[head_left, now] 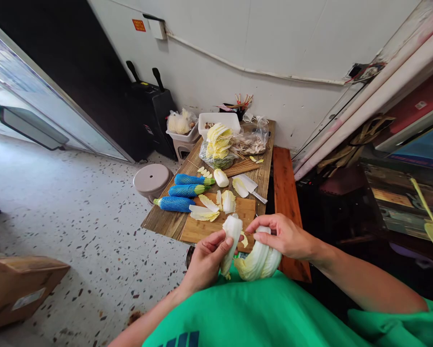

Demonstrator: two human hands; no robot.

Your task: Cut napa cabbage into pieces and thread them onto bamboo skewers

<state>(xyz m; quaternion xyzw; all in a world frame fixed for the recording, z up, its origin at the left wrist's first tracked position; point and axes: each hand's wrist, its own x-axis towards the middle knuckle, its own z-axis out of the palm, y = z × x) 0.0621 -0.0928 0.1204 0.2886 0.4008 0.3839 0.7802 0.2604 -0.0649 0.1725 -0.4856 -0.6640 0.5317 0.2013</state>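
My left hand (pixel 209 255) pinches a pale napa cabbage piece (pixel 232 233) between thumb and fingers, held upright. Close beside it, my right hand (pixel 286 236) grips several curved napa cabbage leaves (pixel 261 260) from above, their yellowish edges hanging down. Both hands are over the near edge of the cutting board (pixel 198 229). On the board lie loose cabbage leaves (pixel 203 212) and a small cabbage chunk (pixel 228 201). Just behind rests another cabbage heart (pixel 221 178). A cleaver (pixel 250 185) lies to the right with a leaf against its blade.
Zucchini in blue netting (pixel 176 204) lie left of the board. Behind are bamboo skewers (pixel 242 166), stacked yellow leaves (pixel 219 140), a white tub (pixel 218 120) and a bag of mushrooms (pixel 254 142). A stool (pixel 152 178) stands left, an orange-brown bench (pixel 288 193) right.
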